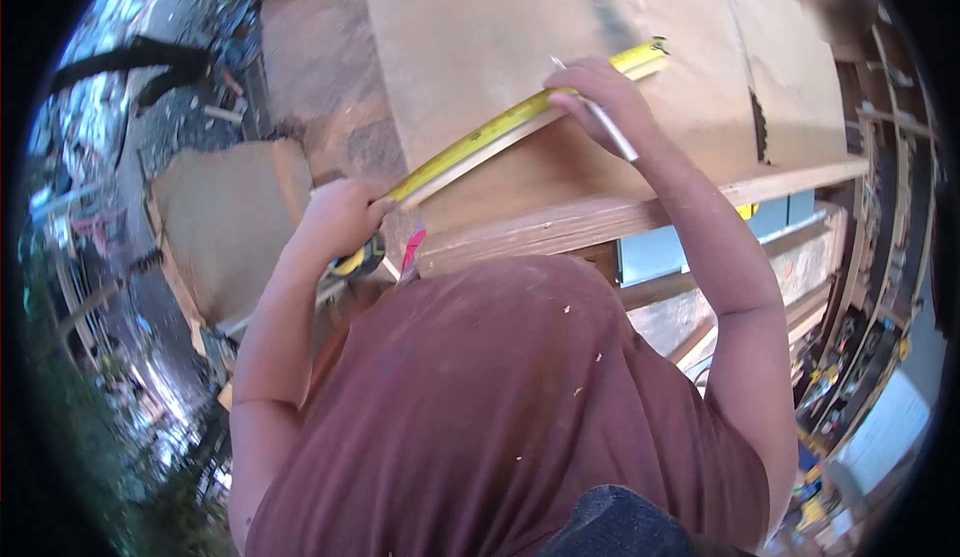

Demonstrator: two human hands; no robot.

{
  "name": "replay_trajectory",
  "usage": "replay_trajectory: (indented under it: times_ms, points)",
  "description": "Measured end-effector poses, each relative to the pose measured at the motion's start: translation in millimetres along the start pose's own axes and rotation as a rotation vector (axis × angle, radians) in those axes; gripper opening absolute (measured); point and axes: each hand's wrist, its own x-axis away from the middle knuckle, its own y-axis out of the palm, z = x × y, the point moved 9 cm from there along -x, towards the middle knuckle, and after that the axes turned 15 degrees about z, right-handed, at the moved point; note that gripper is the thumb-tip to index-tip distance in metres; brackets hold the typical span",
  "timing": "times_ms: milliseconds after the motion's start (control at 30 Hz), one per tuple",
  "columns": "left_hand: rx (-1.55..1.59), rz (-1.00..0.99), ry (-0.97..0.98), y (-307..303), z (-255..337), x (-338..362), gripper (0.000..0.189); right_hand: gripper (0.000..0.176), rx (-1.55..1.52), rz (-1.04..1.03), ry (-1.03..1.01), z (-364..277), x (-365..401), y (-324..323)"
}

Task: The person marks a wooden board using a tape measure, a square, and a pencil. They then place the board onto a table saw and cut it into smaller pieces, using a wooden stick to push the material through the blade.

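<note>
Looking down over a maroon shirt at a plywood sheet lying flat on the timber bench. Stretched slantwise across the sheet, a yellow tape blade, running from the near left edge up toward the far right, flat against the wood. At its low end, gripped by the left hand: fingers curled tight round the tape measure case, yellow and black, held just off the sheet's near edge. Farther up the blade, pressed down by the right hand, fingertips bent onto the yellow strip and touching the wood beside it. Past that hand, a short free length of blade, ending near a dark smudge on the sheet. Pinched in those same right fingers, a thin silvery pencil, tilted, one end poking up above the knuckles, the other slanting down across the wrist; impossible to tell which end is the tip. Hands well apart along the tape. To the left of the bench and lower down, a second piece of plywood, and beyond it rubble and scraps on the ground. On the right, below the bench top, more timber rails and a cluttered shelf run, too blurred to tell apart.
</note>
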Motion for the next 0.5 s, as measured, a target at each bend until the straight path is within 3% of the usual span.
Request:
replay_trajectory:
  times_ms: [67,100,167,267,400,500]
  points:
    - [0.256,-0.186,0.121,2,11,-3,0.032,0.047,0.467,0.353,-0.56,-47,17,-31]
    - [0.089,-0.164,0.131,-52,10,-6,0.032,0.047,0.383,0.503,-0.57,-48,2,-32]
    - [0.223,-0.412,0.051,-41,28,-6,0.03,0.042,0.576,0.405,-0.534,-30,14,-49]
    - [0.619,-0.542,0.108,-31,45,-24,0.038,0.033,0.661,0.574,-0.458,-47,56,-114]
    - [0.691,-0.919,0.277,-28,134,-16,0.075,0.024,0.697,0.633,-0.29,-65,144,-134]
    - [0.598,-1.097,0.411,-1,185,-7,0.081,0.027,0.714,0.685,-0.123,-63,213,-116]
